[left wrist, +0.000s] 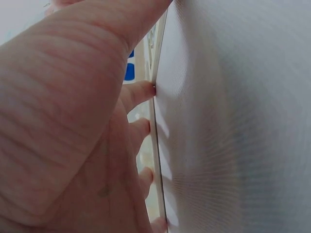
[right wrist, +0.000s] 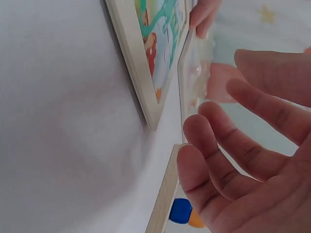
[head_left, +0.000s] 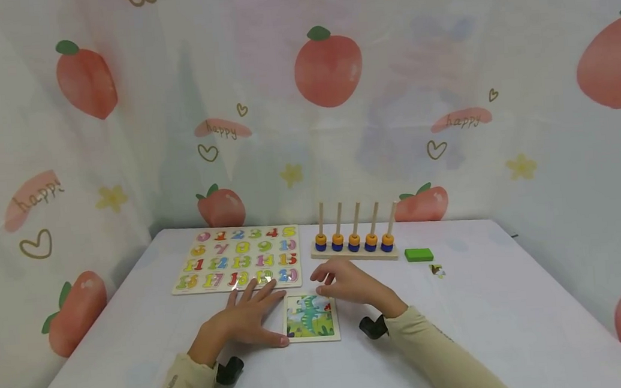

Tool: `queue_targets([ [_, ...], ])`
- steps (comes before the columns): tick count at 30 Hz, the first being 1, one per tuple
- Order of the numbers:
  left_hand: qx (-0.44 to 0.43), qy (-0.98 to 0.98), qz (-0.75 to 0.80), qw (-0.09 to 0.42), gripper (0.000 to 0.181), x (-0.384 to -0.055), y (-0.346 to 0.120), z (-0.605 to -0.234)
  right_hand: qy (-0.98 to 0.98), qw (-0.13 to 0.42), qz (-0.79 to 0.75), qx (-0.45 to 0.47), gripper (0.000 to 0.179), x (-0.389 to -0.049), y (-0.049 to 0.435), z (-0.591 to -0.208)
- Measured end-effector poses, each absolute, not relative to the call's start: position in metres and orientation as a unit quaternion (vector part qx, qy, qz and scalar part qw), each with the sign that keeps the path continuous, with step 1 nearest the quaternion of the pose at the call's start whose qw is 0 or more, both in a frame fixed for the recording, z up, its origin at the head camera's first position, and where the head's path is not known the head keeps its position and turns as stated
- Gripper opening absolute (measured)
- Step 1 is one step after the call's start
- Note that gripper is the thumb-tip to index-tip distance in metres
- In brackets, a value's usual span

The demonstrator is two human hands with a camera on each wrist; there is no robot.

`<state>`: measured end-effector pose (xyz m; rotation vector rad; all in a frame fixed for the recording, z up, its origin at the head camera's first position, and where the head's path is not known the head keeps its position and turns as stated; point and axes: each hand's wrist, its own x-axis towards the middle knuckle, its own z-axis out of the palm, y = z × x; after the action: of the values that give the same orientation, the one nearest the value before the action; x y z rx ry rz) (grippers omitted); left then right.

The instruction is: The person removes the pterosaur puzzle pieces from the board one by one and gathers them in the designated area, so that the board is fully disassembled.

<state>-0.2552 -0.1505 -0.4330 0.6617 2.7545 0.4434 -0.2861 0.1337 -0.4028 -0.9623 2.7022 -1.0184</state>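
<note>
A small framed dinosaur picture puzzle lies flat on the white table, its picture turned sideways. My left hand is spread at its left side. The thumb touches the puzzle's lower left corner, and the other fingertips reach the near edge of the number board. Over the puzzle's upper right corner hovers my right hand, its fingers loosely bent. Nothing shows between those fingers in the right wrist view, where the hand is apart from the puzzle's pale frame.
Behind the right hand stands a wooden peg stand with orange and blue beads on upright pegs. To its right lie a green block and a small picture piece. A fruit-print curtain hangs behind the table.
</note>
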Motion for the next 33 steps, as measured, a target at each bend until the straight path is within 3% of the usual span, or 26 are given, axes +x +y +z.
queue_targets([
  [12, 0.224, 0.956, 0.142, 0.128, 0.103, -0.256, -0.153, -0.438, 0.889, 0.100, -0.317, -0.315, 0.021, -0.284, 0.110, -0.409],
  [33, 0.224, 0.955, 0.146, 0.129, 0.102, -0.253, -0.148, -0.434, 0.904, 0.108, -0.282, -0.302, 0.016, -0.280, 0.099, -0.421],
])
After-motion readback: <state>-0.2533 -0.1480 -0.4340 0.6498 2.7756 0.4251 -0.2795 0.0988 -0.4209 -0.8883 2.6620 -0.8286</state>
